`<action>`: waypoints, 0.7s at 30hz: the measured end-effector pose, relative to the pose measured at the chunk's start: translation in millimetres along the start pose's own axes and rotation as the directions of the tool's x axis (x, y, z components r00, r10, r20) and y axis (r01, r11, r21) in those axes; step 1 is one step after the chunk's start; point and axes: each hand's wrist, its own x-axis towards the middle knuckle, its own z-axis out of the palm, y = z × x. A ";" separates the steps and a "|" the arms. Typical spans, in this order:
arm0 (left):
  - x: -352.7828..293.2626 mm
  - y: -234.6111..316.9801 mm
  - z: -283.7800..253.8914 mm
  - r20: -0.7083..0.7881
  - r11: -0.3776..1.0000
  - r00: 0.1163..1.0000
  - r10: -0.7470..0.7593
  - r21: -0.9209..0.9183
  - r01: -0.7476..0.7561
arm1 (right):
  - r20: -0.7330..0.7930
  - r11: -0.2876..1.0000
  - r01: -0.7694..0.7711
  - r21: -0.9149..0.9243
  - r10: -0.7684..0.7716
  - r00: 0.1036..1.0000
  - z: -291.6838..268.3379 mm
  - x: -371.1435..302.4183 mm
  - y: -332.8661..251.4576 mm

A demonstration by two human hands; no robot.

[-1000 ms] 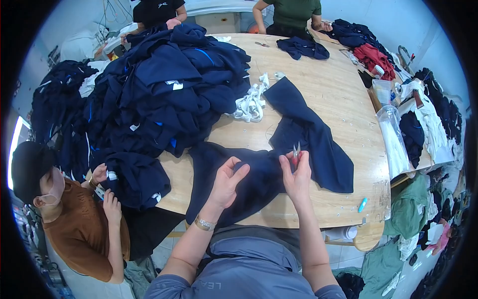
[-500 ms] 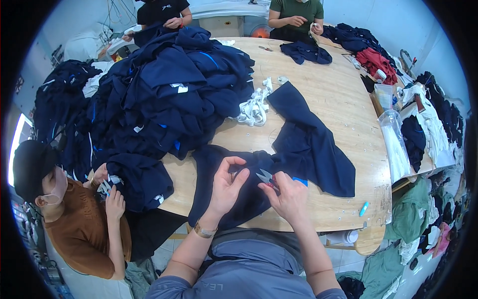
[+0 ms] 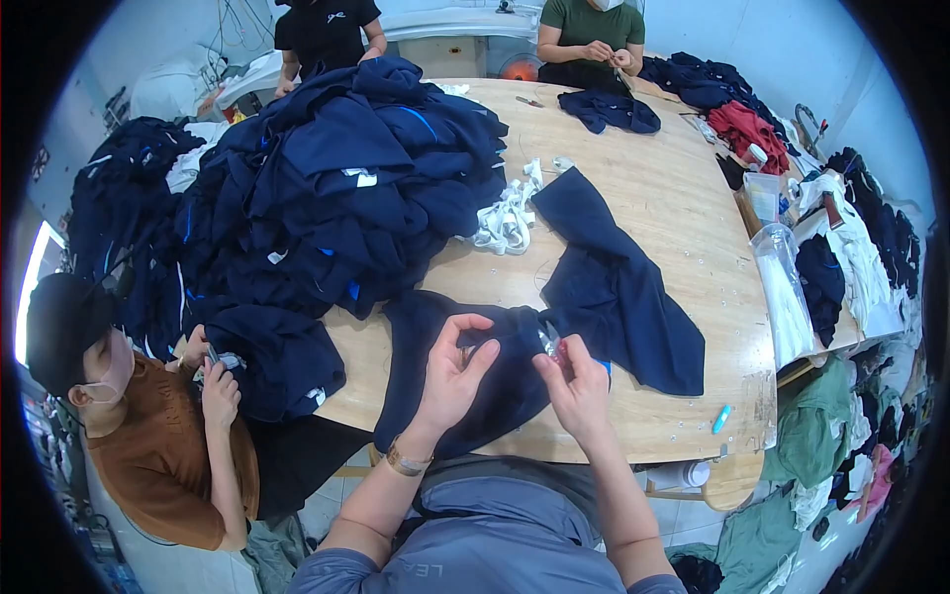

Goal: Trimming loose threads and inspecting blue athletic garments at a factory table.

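A navy garment (image 3: 633, 307) lies spread over the table edge in front of me, one long part stretching away to the right. Over its near part hovers my left hand (image 3: 455, 376), thumb and forefinger curved with a gap between them; no held thing shows there. My right hand (image 3: 579, 391) is closed round small thread snips (image 3: 550, 342) with silver blades and a reddish handle. The blades point up and left above the dark cloth, between my two hands.
A tall heap of navy garments (image 3: 336, 188) covers the table's left side, beside white strips (image 3: 505, 223). A turquoise marker-like object (image 3: 722, 419) lies at the right. A co-worker in brown (image 3: 163, 445) sits close on my left; two others work across the table.
My right hand has turned, and the snips' blades have swung from pointing left to pointing more upward. My left hand has barely moved. The far-left co-worker has lowered their hands.
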 end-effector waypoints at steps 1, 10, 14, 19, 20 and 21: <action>0.7 -2.0 -1.2 -0.006 1.000 1.000 0.005 0.006 -0.005 | 0.001 1.000 -0.006 0.014 0.006 1.000 -0.6 0.5 5.1; 2.1 1.5 0.5 -0.019 0.999 1.000 -0.012 -0.029 0.012 | 0.078 0.929 0.290 -0.229 -0.279 0.957 2.1 -2.4 13.4; 1.5 4.3 0.8 -0.018 1.000 1.000 -0.003 0.000 0.003 | 0.089 0.905 0.311 -0.290 -0.298 0.950 1.5 -0.6 12.3; 0.4 9.7 4.5 -0.016 0.998 1.000 -0.007 0.060 0.008 | 0.090 0.855 0.370 -0.363 -0.363 0.927 0.9 1.9 11.9; 0.3 9.5 4.2 -0.017 0.998 1.000 -0.008 0.060 0.009 | 0.090 0.856 0.370 -0.362 -0.363 0.928 -0.1 1.8 10.0; 0.2 9.4 3.8 -0.008 0.998 1.000 -0.017 0.055 0.017 | 0.114 0.863 0.349 -0.365 -0.330 0.937 -1.4 1.5 7.3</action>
